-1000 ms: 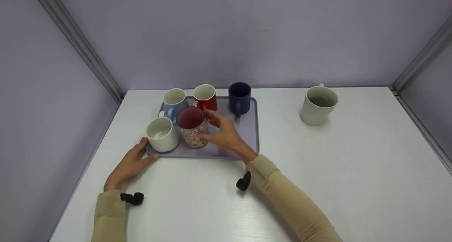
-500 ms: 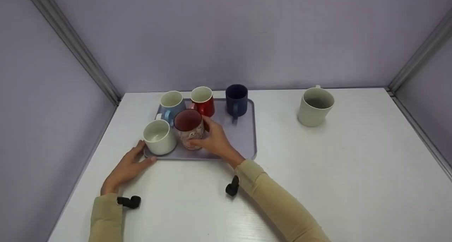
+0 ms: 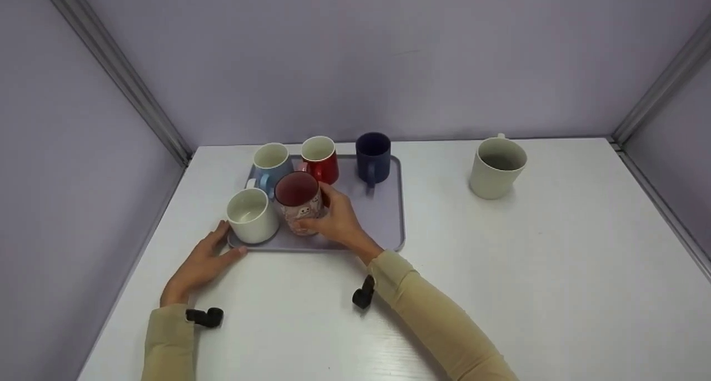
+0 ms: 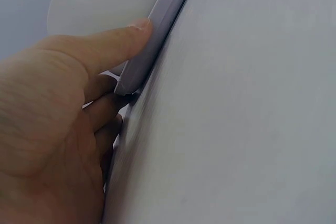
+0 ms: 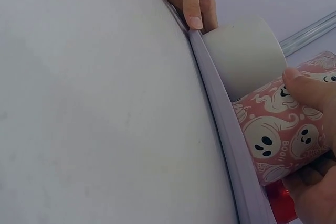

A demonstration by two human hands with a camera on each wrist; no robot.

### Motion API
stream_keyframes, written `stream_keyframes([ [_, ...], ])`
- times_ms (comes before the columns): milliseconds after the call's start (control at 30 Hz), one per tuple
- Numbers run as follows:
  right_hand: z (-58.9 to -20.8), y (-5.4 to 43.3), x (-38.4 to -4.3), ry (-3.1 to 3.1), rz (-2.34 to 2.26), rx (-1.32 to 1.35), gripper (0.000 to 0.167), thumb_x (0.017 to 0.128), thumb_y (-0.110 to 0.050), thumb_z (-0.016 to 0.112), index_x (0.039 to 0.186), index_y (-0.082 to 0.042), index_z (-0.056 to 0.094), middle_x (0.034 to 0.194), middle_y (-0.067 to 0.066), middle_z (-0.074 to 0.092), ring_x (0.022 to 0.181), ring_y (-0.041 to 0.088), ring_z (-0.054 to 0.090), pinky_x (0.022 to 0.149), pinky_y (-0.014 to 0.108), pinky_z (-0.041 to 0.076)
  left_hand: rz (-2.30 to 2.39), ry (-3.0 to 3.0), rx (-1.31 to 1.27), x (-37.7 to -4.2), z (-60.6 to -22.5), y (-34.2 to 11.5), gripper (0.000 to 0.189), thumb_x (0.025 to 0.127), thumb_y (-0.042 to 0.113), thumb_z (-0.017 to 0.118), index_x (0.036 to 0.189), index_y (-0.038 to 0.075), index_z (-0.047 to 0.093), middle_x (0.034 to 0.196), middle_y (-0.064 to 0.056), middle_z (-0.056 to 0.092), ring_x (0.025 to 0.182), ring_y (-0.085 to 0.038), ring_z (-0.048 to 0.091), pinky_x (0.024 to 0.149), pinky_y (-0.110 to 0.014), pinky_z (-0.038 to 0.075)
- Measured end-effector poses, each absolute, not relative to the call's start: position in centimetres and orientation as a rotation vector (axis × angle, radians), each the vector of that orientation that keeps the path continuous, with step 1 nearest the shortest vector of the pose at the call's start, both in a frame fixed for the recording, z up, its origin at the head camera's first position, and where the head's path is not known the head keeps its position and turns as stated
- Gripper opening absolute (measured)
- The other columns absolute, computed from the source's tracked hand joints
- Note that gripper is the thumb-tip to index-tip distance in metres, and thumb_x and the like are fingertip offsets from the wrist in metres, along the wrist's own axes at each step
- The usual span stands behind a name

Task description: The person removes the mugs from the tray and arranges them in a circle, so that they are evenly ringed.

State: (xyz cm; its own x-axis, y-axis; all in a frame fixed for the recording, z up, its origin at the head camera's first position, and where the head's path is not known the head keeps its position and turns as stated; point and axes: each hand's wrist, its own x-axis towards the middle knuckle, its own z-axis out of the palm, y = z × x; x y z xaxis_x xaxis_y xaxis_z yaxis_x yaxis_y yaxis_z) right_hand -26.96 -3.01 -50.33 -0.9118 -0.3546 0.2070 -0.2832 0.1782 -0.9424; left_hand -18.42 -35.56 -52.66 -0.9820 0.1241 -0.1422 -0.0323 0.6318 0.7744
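Observation:
My right hand (image 3: 336, 221) grips a pink mug (image 5: 283, 135) with a ghost print and dark red inside. Its thumb lies along the near side and the fingers pass behind, partly hidden. The mug stands upright at the front of a lavender tray (image 3: 372, 220). At the tray's front left corner, my left hand (image 3: 203, 261) holds the edge. In the left wrist view the thumb (image 4: 123, 43) presses the rim and the other fingers reach beneath the corner. Right beside that hand, a wide white mug (image 3: 255, 229) stands on the tray.
Behind these on the tray stand a light blue mug (image 3: 281, 170), a red mug (image 3: 329, 170) and a navy mug (image 3: 372, 167). A larger off-white mug (image 3: 491, 180) stands apart on the white table (image 3: 555, 270) at the right. Pale walls (image 3: 444, 81) enclose the back and sides.
My right hand has moved left and its fingers have closed around the ghost mug. My left hand keeps its hold on the tray corner. The head view has shifted slightly.

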Motion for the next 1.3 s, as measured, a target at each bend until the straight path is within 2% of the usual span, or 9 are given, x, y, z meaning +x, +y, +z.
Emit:
stream_keyframes([
  [300, -49.7, -2.9, -26.4, 2.360, -1.861, -0.652, 0.084, 0.078, -0.010, 0.097, 0.151, -0.013, 0.057, 0.145, 0.001, 0.067, 0.139, 0.018, 0.060, 0.121, 0.036, 0.047, 1.296, 2.649, 0.055, -18.5, -52.7, -35.5, 0.097, 0.103, 0.047, 0.070, 0.170, 0.002, 0.017, 0.178, -0.024, 0.005, 0.165, -0.046, 0.001, 0.133, -0.065, 0.003],
  [600, -47.9, -1.4, -25.3, 2.331, -1.949, -0.758, 0.079, 0.075, -0.018, 0.099, 0.144, -0.012, 0.062, 0.136, 0.000, 0.071, 0.128, 0.017, 0.067, 0.115, 0.039, 0.053, 1.254, 2.688, 0.092, -18.7, -52.9, -35.7, 0.096, 0.103, 0.047, 0.070, 0.170, 0.000, 0.018, 0.177, -0.027, 0.007, 0.164, -0.049, 0.004, 0.132, -0.067, 0.006],
  [833, -46.1, 1.2, -24.0, 2.387, -1.944, -0.804, 0.081, 0.072, -0.027, 0.100, 0.143, -0.012, 0.064, 0.132, 0.000, 0.073, 0.123, 0.018, 0.069, 0.108, 0.042, 0.058, 1.274, 2.675, 0.097, -18.6, -52.8, -35.9, 0.095, 0.103, 0.045, 0.071, 0.169, 0.000, 0.019, 0.177, -0.026, 0.007, 0.165, -0.048, 0.004, 0.132, -0.066, 0.006],
  [1067, -44.9, 4.3, -23.0, 2.482, -1.965, -0.821, 0.081, 0.067, -0.027, 0.100, 0.138, -0.009, 0.065, 0.127, 0.001, 0.075, 0.118, 0.018, 0.070, 0.102, 0.041, 0.060, 1.282, 2.663, 0.098, -18.4, -52.8, -35.9, 0.095, 0.104, 0.045, 0.070, 0.170, 0.001, 0.018, 0.177, -0.026, 0.006, 0.164, -0.049, 0.005, 0.132, -0.068, 0.007],
  [1300, -44.0, 7.7, -22.4, 2.563, -1.957, -0.826, 0.079, 0.066, -0.027, 0.101, 0.134, -0.010, 0.066, 0.125, -0.001, 0.075, 0.117, 0.017, 0.069, 0.098, 0.042, 0.061, 1.267, 2.670, 0.098, -18.4, -52.9, -36.0, 0.096, 0.104, 0.046, 0.069, 0.170, 0.000, 0.017, 0.177, -0.026, 0.006, 0.164, -0.049, 0.004, 0.132, -0.068, 0.007],
])
